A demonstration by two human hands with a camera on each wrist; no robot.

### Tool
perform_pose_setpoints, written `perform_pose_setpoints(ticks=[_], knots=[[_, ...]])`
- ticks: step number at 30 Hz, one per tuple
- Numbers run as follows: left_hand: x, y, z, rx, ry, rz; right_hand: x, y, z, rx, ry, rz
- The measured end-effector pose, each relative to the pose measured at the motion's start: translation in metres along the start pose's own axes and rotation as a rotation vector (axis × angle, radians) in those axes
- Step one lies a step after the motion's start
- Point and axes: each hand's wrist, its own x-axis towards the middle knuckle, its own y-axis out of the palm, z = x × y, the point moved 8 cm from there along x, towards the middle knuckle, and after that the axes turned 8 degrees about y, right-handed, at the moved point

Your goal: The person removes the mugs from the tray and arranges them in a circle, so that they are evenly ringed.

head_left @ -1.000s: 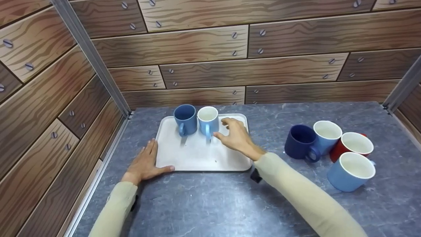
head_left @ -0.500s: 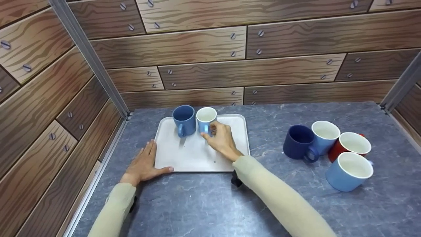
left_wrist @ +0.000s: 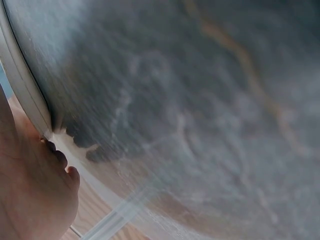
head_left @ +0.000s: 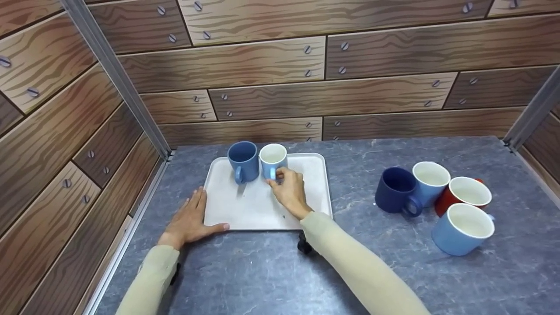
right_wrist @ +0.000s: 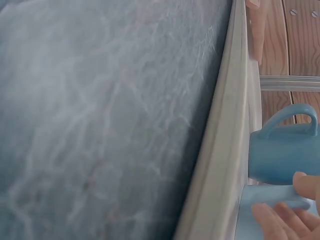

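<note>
Near the back of the white tray [head_left: 245,212], a light blue mug [head_left: 267,163] with a white inside stands upright. My right hand [head_left: 290,190] pinches its handle between thumb and fingers; the right wrist view shows the fingertips [right_wrist: 272,220] at that handle. Just left of it, also on the tray, is a medium blue mug [head_left: 247,166] with its handle facing me. My left hand [head_left: 187,219] rests at the tray's left front corner, fingers extended along the left side and thumb along the front edge.
On the right of the grey marbled table [head_left: 262,271] several mugs stand close together: a dark navy mug [head_left: 391,192], a light blue mug [head_left: 426,186], a red mug [head_left: 446,197] and a wider light blue mug [head_left: 457,236]. Wood-patterned walls [head_left: 262,100] rise behind and at the left.
My right hand has moved left from beside the light blue mug and taken its handle. My left hand stays at the tray corner, and the mugs have not visibly moved.
</note>
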Motion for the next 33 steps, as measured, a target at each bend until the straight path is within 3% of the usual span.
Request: perform_pose_setpoints(ticks=[11,21,33], knots=[[0.0,0.0,0.0,-0.011,0.002,-0.007,0.002,-0.009,-0.005,-0.03,-0.003,-0.014],[-0.001,-0.003,-0.001,-0.004,0.006,-0.013,0.01,-0.022,-0.016,0.05,0.005,-0.022],[-0.001,-0.002,-0.001,0.0,0.002,-0.008,0.008,-0.028,-0.017,0.053,0.02,-0.046]])
